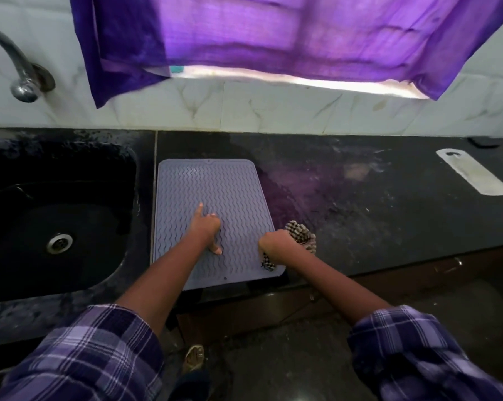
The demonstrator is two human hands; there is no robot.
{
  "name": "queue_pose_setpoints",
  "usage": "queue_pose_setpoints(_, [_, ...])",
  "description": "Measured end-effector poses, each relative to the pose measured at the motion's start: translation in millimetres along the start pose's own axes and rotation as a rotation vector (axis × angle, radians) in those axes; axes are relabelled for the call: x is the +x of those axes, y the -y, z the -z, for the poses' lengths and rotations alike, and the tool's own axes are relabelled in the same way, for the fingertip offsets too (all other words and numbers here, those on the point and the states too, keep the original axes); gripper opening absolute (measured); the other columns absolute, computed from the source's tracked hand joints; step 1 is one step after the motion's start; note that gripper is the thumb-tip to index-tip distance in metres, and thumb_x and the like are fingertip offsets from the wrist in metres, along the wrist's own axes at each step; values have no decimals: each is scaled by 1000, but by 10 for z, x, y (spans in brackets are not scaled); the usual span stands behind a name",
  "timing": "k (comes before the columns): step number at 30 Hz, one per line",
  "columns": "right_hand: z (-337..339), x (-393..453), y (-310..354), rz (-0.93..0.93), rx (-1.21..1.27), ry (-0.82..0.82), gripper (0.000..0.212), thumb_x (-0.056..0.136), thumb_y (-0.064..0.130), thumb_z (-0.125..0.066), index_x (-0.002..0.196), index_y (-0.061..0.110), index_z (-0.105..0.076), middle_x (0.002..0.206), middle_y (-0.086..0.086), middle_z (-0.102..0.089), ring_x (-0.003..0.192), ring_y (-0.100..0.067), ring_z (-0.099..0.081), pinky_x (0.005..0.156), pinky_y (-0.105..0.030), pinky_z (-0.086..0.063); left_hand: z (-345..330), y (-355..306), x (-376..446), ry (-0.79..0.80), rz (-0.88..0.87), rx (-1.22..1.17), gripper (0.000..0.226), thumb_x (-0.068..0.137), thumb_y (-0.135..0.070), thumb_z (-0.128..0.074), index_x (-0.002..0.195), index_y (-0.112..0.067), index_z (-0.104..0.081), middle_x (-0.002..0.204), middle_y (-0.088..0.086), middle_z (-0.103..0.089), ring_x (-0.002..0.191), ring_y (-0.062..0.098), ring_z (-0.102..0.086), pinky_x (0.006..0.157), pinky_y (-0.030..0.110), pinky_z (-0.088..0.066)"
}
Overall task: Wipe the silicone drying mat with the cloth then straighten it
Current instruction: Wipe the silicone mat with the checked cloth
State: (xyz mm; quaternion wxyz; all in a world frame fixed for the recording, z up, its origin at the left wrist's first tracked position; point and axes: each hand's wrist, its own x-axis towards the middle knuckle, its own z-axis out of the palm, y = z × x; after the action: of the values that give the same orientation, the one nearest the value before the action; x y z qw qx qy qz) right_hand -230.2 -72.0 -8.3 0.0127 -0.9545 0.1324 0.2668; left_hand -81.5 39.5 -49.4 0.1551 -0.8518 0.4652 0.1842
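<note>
A pale lilac silicone drying mat (215, 183) with wavy ridges lies on the black counter, just right of the sink. Its near edge overhangs the counter's front slightly. My left hand (207, 230) presses on the mat's middle with forefinger and thumb spread apart, holding nothing. My right hand (276, 246) is at the mat's near right corner, closed around a bunched black-and-white checked cloth (301, 234). Part of the cloth sticks out past the mat's right edge, and another bit hangs below my fist onto the mat.
A black sink (56, 215) with a steel drain sits left of the mat, a tap (19, 73) above it. The dark counter (374, 215) to the right is smeared and wet. A white flat strip (473, 172) lies far right. A purple curtain (273, 39) hangs over the window.
</note>
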Motion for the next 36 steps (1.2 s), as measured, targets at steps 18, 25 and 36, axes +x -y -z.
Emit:
queue_pose_setpoints(18, [610, 1124, -382, -45, 228, -281, 29, 89, 12, -57, 115, 18, -68, 123, -9, -65, 115, -28, -59, 99, -39, -47, 456, 427, 853, -93, 91, -199, 33, 92, -33, -59, 120, -14, -61, 125, 5, -62, 120, 22, -55, 106, 34, -37])
queue_pose_setpoints(25, [1002, 1984, -693, -121, 185, -367, 41, 93, 3, -45, 129, 18, -58, 132, -12, -57, 123, -30, -51, 102, -41, -40, 680, 646, 1578, -57, 122, -41, 84, 77, -49, -72, 144, -10, -39, 150, 10, -39, 143, 26, -31, 120, 44, -14])
queue_pose_setpoints(36, [1034, 2679, -609, -28, 162, -324, 37, 91, 7, -49, 124, 19, -62, 128, -10, -60, 121, -31, -53, 99, -41, -41, 602, 800, 1860, -25, 73, -47, 94, 63, -63, -74, 141, -18, -47, 141, 0, -51, 138, 19, -41, 120, 50, 3])
